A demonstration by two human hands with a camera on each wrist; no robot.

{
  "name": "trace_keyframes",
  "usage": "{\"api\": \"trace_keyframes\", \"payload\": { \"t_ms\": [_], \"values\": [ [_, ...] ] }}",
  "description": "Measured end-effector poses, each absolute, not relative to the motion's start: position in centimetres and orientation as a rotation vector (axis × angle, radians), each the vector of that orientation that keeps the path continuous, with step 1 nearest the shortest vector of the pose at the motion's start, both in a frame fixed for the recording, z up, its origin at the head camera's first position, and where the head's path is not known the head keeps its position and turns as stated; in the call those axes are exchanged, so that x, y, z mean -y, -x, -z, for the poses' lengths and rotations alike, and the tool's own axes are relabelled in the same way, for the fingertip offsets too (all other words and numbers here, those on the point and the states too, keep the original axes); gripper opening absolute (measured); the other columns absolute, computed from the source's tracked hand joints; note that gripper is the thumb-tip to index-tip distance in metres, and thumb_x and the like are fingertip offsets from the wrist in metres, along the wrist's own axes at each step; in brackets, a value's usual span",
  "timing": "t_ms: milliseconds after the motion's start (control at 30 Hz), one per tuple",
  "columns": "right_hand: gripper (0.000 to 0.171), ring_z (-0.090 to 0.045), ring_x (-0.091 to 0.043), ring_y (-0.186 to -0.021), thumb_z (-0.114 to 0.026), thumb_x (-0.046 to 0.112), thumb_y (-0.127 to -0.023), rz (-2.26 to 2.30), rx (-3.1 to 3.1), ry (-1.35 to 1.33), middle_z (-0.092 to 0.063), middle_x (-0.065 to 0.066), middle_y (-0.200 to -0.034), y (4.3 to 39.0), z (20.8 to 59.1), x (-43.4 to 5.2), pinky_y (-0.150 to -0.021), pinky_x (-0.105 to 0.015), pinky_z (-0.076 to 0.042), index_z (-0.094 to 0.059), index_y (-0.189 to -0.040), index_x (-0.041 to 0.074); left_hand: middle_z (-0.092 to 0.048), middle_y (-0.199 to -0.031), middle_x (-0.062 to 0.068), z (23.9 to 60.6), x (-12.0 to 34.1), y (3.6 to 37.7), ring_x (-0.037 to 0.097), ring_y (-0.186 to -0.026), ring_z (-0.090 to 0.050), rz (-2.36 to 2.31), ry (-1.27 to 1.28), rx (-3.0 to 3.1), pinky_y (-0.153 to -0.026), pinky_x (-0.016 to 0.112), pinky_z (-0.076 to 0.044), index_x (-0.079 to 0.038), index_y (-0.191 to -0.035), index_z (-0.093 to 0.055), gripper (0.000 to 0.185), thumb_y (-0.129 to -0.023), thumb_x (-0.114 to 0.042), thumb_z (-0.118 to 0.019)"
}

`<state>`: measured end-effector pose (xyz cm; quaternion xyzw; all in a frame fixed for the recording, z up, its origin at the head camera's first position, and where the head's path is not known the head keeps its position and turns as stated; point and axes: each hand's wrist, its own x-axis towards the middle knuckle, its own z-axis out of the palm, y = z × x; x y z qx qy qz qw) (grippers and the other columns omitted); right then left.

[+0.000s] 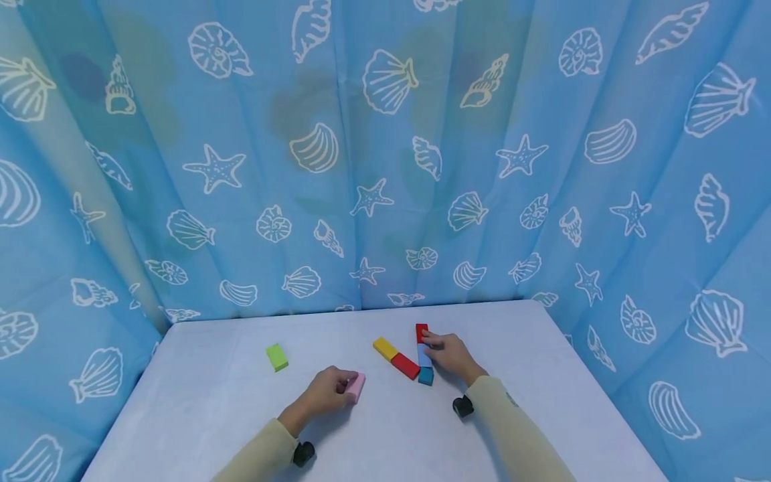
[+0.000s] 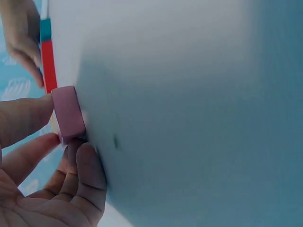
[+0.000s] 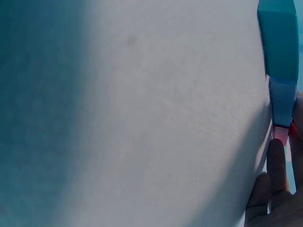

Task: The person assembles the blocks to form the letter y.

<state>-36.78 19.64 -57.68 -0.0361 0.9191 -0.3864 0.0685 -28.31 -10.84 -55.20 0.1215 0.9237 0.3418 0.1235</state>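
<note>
My left hand [image 1: 327,391] pinches a pink block [image 2: 68,112] between thumb and fingers, low over the white table [image 1: 397,428]. To its right, a red block [image 1: 421,329], a light blue block [image 1: 424,356] and a teal block [image 1: 425,376] form a column. My right hand [image 1: 453,353] is at the upper part of this column, its fingertips by the red and light blue blocks. In the right wrist view, dark fingers [image 3: 277,163] lie at the far end of the row; whether they grip a block I cannot tell.
A yellow block [image 1: 385,349] and another red block [image 1: 405,366] make a slanted line toward the column's lower end. Farther left lies a lime green block [image 1: 277,357]. A blue curtain [image 1: 337,201] with white shell prints surrounds the table's back and sides.
</note>
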Motion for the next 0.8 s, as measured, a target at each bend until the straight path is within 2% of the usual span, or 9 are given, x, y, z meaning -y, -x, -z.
{"api": "trace_keyframes", "payload": {
  "t_ms": [233,500,800],
  "values": [
    [0.042,-0.043,-0.038,-0.140,-0.067,0.017,-0.094,1.144,-2.790,0.117,-0.053,-0.010,-0.147,36.9,57.7,-19.7,-0.104,-0.052,-0.046,-0.062,-0.135,0.019,-0.061,-0.099,0.005,55.2,8.9,27.8,0.017,-0.086,-0.053,-0.975,-0.427,-2.652,-0.080,0.037,-0.052,-0.006,-0.133,-0.062,0.051,-0.086,-0.018,-0.077],
    [0.041,-0.042,-0.035,-0.141,-0.066,0.017,-0.094,1.152,-2.779,0.140,-0.052,-0.006,-0.148,37.0,57.7,-19.7,-0.107,-0.052,-0.043,-0.062,-0.135,0.019,-0.060,-0.093,-0.002,55.4,6.8,27.4,0.012,-0.081,-0.051,-0.904,-0.492,-2.643,-0.073,0.027,-0.049,-0.011,-0.131,-0.065,0.047,-0.086,-0.021,-0.077],
    [0.040,-0.041,-0.037,-0.142,-0.066,0.017,-0.094,1.150,-2.780,0.122,-0.051,-0.006,-0.148,37.0,57.6,-19.7,-0.108,-0.054,-0.042,-0.062,-0.134,0.017,-0.057,-0.086,-0.004,55.7,4.0,26.6,0.010,-0.076,-0.049,-0.936,-0.533,-2.615,-0.067,0.022,-0.044,-0.013,-0.128,-0.067,0.044,-0.086,-0.021,-0.077]
  ]
}}
